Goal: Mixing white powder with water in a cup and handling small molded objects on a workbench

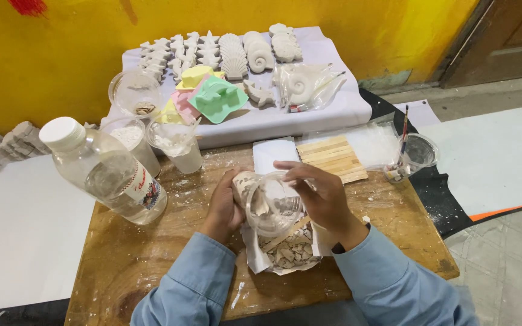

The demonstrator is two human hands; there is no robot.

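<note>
A yellow wall [61, 54] backs a low wooden table [152, 247] dusted with white powder; white sheets and grey floor surround it.

Above the table's middle, both hands hold a clear plastic cup [273, 205] crusted with white plaster. The cup lies tipped on its side, its long axis running roughly left to right, with the mouth turned toward the camera and to the right. The left hand [225, 208] wraps the cup's base in a closed grasp. The right hand [321, 196] is closed over the rim, fingers curled across the top of the mouth. Directly below the cup, a white paper sheet [288, 253] carries broken plaster flakes, with one flat wooden stick [285, 234] lying across it.

Left of the cup lies one clear bottle [107, 172] with a white cap, tilted, cap pointing up-left. Behind the cup stand three clear cups [173, 145] holding powder or residue. Right of the cup lies a stack of flat wooden sticks [331, 158], then one cup with brushes [412, 157].

Farther behind, a white cloth [327, 108] bears rows of white plaster sea-shape casts [231, 51], too many to count reliably, coloured moulds [215, 96] and one bagged shell cast [303, 84].
</note>
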